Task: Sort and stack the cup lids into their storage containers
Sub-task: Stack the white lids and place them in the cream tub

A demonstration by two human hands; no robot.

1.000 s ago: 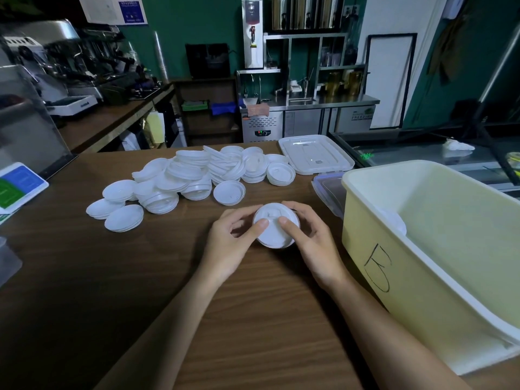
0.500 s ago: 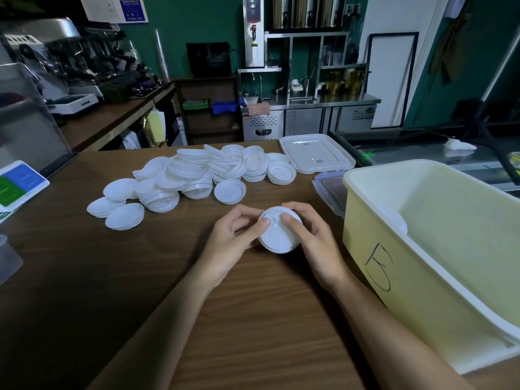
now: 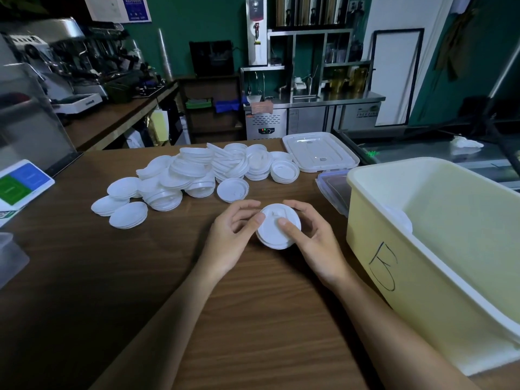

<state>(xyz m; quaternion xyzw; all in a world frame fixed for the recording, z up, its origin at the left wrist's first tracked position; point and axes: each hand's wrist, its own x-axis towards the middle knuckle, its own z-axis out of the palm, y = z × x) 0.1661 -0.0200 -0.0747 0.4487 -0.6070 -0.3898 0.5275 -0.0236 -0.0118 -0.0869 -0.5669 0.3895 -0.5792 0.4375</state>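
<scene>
Your left hand [image 3: 230, 237] and right hand [image 3: 315, 243] both hold a small stack of white cup lids [image 3: 271, 232], just to the left of the pale yellow bin [image 3: 422, 249]; each hand is curled round a side of the stack, fingers wrapping the far rim and a thumb pressing on the top lid; whether the stack rests on the wooden counter [image 3: 253, 319] or sits just above it, you cannot tell from this view.

The unsorted pile of lids [image 3: 197, 170] lies well to the left of the bin and farther from you than the bin's near corner; some of it is in short stacks, some lies loose and tilted; one single lid [image 3: 233, 190] sits at the pile's edge nearest the bin.

The bin stands open, with a hand-drawn mark [image 3: 384, 266] on the wall that faces you; inside it, against the left wall, a few white lids [image 3: 399, 218] show.

A blue-rimmed container lid [image 3: 332, 187] lies touching the bin's far left corner; a clear rectangular lid [image 3: 320, 152] lies flat beyond that, near the bin; a blue and green card [image 3: 22, 181] sits far to the bin's left, at the counter's edge.
</scene>
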